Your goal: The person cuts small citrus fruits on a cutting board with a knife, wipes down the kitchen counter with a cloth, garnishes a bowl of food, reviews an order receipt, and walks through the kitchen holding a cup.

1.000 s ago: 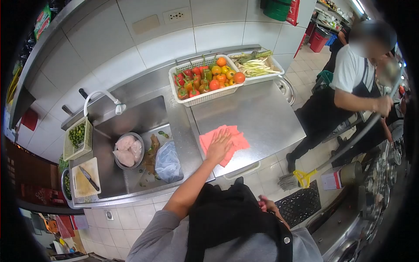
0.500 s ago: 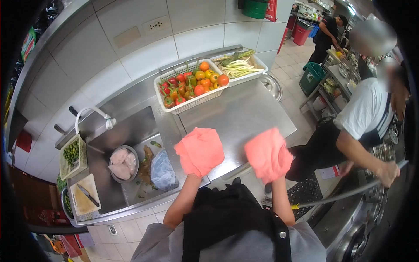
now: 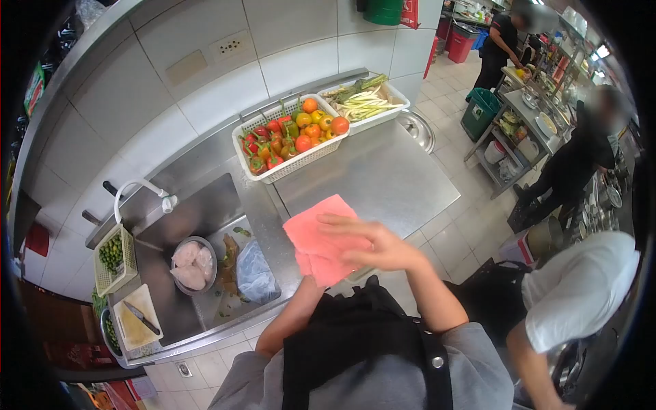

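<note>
A folded pink cloth (image 3: 314, 232) is held in front of my apron, by the front edge of the steel counter. My left hand (image 3: 313, 281) supports it from below, its fingers hidden underneath. Across the cloth's top right lies my right hand (image 3: 376, 246), fingers stretched out and spread, palm down. To the left, the sink (image 3: 205, 191) contains a metal bowl (image 3: 213, 270) of raw chicken pieces (image 3: 193, 265) and a bluish plastic bag (image 3: 254, 273).
Behind the counter (image 3: 369, 178) stand a basket (image 3: 290, 164) of peppers and tomatoes and a tray (image 3: 396, 109) of green onions. A knife (image 3: 141, 316) rests on a cutting board (image 3: 137, 318) at the sink's left. A person in a white shirt (image 3: 581, 287) bends close at my right.
My hands have come together; pink cloth covered each one before, and now my right hand is bare on top of a folded cloth. The nearby person has bent down, no longer holding up a hose.
</note>
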A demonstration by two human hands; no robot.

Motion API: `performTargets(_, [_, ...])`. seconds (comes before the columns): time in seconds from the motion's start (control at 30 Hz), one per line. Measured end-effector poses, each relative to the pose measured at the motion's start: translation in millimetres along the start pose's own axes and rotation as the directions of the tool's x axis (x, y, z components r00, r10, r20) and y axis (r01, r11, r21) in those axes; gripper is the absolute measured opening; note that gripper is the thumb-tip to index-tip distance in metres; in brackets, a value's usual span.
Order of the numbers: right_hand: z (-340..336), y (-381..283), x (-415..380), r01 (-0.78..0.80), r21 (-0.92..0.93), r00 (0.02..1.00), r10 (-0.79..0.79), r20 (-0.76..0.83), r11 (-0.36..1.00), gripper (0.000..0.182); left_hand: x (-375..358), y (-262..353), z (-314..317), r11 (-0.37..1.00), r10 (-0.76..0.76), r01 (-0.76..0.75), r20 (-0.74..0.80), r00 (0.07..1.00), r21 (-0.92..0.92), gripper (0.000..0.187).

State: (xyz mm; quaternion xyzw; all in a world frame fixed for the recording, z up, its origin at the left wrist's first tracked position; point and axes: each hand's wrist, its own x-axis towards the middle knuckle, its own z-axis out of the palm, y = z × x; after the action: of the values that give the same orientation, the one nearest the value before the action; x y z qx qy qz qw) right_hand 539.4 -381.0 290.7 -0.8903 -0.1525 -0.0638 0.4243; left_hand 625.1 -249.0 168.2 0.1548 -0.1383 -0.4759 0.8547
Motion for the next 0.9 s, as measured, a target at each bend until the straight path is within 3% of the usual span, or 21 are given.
performTargets(0.03, [-16, -8, 3, 0.120, 0.469, 0.993, -0.107, -0.054, 0.875, 0.075, -2, 0, 0, 1.000, -0.018, 0.018, 0.002, 1.000, 0.006, 0.069])
performTargets(0.07, [-24, -12, 2, 0.228, 0.815, 0.972, -0.174, -0.159, 0.533, 0.067, -2, -2, 0, 1.000, -0.027, 0.027, -0.002, 1.000, 0.009, 0.069])
performTargets(0.1, [-17, -7, 4, 0.232, 0.812, 0.972, -0.166, -0.168, 0.535, 0.067, -2, -6, 0, 1.000, -0.031, 0.031, -0.010, 0.999, 0.004, 0.070])
performTargets(0.13, [-1, 7, 13, 0.227, 0.974, 0.952, -0.204, -0.227, -0.023, 0.066, -1, -11, 0, 0.999, -0.035, 0.035, -0.020, 0.999, 0.005, 0.070])
performTargets(0.17, [15, 26, 20, 0.137, 0.810, 0.930, -0.208, -0.304, -0.570, 0.065, -1, -16, 1, 0.999, -0.033, 0.034, -0.031, 0.999, 0.004, 0.070])
performTargets(0.2, [40, 55, 17, 0.198, 0.903, 0.964, 0.243, -0.109, -0.382, 0.062, -1, -23, 0, 0.999, -0.047, 0.047, -0.036, 0.998, -0.002, 0.071])
performTargets(0.23, [48, 59, 8, 0.218, 0.902, 0.959, 0.253, -0.127, -0.373, 0.062, -1, -29, -1, 0.998, -0.055, 0.055, -0.045, 0.997, -0.002, 0.071])
performTargets(0.3, [49, 66, -6, 0.272, 0.908, 0.894, 0.434, -0.115, -0.319, 0.062, -1, -36, -4, 0.996, -0.092, 0.093, -0.054, 0.994, 0.009, 0.071])
performTargets(0.33, [38, 63, -24, 0.248, 0.945, 0.917, 0.366, -0.159, -0.211, 0.061, -2, -39, -6, 0.992, -0.121, 0.122, -0.052, 0.991, 0.021, 0.072])
performTargets(0.37, [26, 72, -43, 0.286, 0.938, 0.900, 0.390, -0.193, -0.196, 0.061, -1, -42, -8, 0.987, -0.154, 0.156, -0.055, 0.986, 0.031, 0.072])
performTargets(0.43, [6, 95, -90, 0.280, 0.931, 0.943, 0.246, -0.223, -0.233, 0.060, 3, -47, -11, 0.971, -0.228, 0.231, -0.049, 0.972, 0.064, 0.073])
performTargets(0.47, [-5, 102, -110, 0.299, 0.945, 0.921, 0.300, -0.248, -0.136, 0.059, 9, -48, -10, 0.962, -0.255, 0.258, -0.044, 0.966, 0.085, 0.073])
performTargets(0.5, [-10, 107, -129, 0.327, 0.936, 0.907, 0.321, -0.273, -0.128, 0.059, 19, -51, -10, 0.951, -0.281, 0.283, -0.034, 0.959, 0.125, 0.073])
performTargets(0.57, [-21, 115, -157, 0.440, 0.897, 0.742, 0.582, -0.334, -0.047, 0.057, 41, -59, -4, 0.917, -0.339, 0.331, -0.003, 0.941, 0.223, 0.074])
performTargets(0.6, [-22, 117, -170, 0.444, 0.896, 0.693, 0.633, -0.345, 0.002, 0.058, 55, -66, 0, 0.891, -0.371, 0.350, 0.021, 0.928, 0.288, 0.075])
performTargets(0.7, [-18, 122, -199, 0.488, 0.872, 0.633, 0.703, -0.323, -0.039, 0.061, 93, -107, 20, 0.756, -0.506, 0.386, 0.097, 0.857, 0.529, 0.076])
performTargets(0.73, [-15, 129, -210, 0.499, 0.858, 0.645, 0.713, -0.275, -0.121, 0.066, 105, -126, 30, 0.694, -0.550, 0.366, 0.129, 0.825, 0.620, 0.076])
performTargets(0.77, [-13, 134, -222, 0.507, 0.854, 0.638, 0.716, -0.283, -0.115, 0.066, 116, -148, 41, 0.629, -0.590, 0.325, 0.161, 0.791, 0.706, 0.076])
performTargets(0.83, [-19, 148, -247, 0.554, 0.715, 0.780, 0.568, -0.265, -0.427, 0.063, 138, -196, 62, 0.516, -0.638, 0.213, 0.207, 0.741, 0.830, 0.077])
performTargets(0.87, [-26, 154, -260, 0.560, 0.714, 0.776, 0.568, -0.275, -0.419, 0.063, 149, -217, 74, 0.516, -0.643, 0.208, 0.215, 0.735, 0.831, 0.077])
performTargets(0.9, [-35, 161, -274, 0.639, 0.764, 0.602, 0.677, -0.424, -0.091, 0.064, 159, -242, 88, 0.202, -0.620, -0.254, 0.324, 0.715, 0.946, 0.080])
